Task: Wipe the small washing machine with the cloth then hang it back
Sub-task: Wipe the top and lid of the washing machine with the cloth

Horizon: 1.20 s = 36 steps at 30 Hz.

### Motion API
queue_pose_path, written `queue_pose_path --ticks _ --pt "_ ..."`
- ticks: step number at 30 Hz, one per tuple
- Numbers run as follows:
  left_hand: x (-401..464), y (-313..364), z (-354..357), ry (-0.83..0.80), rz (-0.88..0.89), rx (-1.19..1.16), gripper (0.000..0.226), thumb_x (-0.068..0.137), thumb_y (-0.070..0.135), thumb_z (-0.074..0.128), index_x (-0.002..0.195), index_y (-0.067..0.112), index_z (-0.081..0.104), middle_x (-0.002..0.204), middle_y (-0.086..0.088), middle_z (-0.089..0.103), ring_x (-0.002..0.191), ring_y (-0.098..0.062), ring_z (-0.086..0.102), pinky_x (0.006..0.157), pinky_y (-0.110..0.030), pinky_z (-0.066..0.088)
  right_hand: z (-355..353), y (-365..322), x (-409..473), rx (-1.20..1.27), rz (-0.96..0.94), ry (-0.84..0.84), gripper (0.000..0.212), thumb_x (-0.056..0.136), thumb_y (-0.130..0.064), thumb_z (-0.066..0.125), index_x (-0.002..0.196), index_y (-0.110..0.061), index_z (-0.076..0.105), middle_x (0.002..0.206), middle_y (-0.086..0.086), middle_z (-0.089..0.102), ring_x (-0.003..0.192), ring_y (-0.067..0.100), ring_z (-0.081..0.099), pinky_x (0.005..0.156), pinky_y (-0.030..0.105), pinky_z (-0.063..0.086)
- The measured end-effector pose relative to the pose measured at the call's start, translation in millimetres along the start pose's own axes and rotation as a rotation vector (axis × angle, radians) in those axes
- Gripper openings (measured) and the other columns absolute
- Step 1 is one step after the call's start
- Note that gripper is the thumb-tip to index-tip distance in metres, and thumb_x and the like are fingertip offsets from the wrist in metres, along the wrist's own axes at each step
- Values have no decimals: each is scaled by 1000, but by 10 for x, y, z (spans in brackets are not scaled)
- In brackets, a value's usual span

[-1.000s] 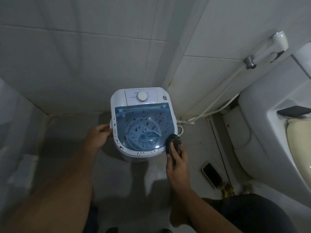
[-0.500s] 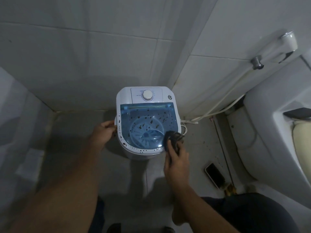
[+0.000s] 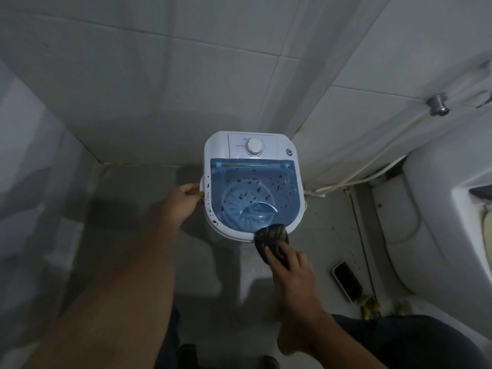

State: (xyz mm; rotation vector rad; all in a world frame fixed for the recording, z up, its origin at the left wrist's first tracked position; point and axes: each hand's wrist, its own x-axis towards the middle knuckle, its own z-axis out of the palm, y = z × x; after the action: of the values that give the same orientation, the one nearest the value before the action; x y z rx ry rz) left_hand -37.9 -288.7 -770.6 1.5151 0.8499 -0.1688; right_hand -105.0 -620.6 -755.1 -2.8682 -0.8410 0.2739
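Observation:
A small white washing machine (image 3: 217, 145) with a clear blue lid stands on the floor in the wall corner. Dark specks dot its lid and left rim. My left hand (image 3: 183, 201) grips the handle on the machine's left side. My right hand (image 3: 294, 272) holds a dark cloth (image 3: 271, 237) pressed against the near right corner of the machine's rim.
A white toilet (image 3: 436, 209) fills the right side, with a hose (image 3: 378, 171) running along the wall behind it. A phone (image 3: 347, 282) lies on the floor between machine and toilet. Tiled walls close in behind and at left. My knee (image 3: 399, 342) is at the bottom right.
The cloth in my right hand has slid from the lid's right edge down to the near right corner of the rim. My left hand stays on the machine's left side.

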Motion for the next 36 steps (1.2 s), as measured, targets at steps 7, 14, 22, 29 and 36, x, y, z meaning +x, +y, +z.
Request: queue_pose_path --ticks 7,14,22,29,36 --pt "6 -15 -13 -8 44 21 30 88 5 65 116 10 73 103 -11 77 96 -25 73 97 -38 55 182 -667 148 124 9 -49 61 85 -18 50 145 -29 52 143 10 50 99 31 53 75 42 49" --pt "66 -46 -8 4 40 -2 27 88 3 65 115 7 72 98 -12 75 86 -23 70 96 -39 55 69 -1135 511 80 -153 -7 63 83 -19 51 146 -27 49 144 9 50 101 31 51 77 41 45" --pt "109 -88 -50 -33 59 -5 24 86 6 69 108 12 74 99 -10 76 92 -26 72 98 -45 55 -120 -776 686 -145 -217 -31 68 78 -16 60 144 -26 50 143 9 49 103 32 54 77 42 47" --pt "146 -120 -75 -54 69 -26 33 87 4 68 120 1 69 102 -12 75 86 -18 70 92 -36 57 -344 -1011 1124 -275 -303 -71 68 77 -16 64 142 -27 51 140 7 48 106 34 52 83 46 47" --pt "131 -111 -1 -15 112 -74 31 89 -9 62 119 -9 66 100 -13 68 54 9 63 58 -6 50 -854 -1063 2568 -479 -249 -26 65 87 -21 60 149 -29 40 151 10 34 126 37 37 99 51 39"
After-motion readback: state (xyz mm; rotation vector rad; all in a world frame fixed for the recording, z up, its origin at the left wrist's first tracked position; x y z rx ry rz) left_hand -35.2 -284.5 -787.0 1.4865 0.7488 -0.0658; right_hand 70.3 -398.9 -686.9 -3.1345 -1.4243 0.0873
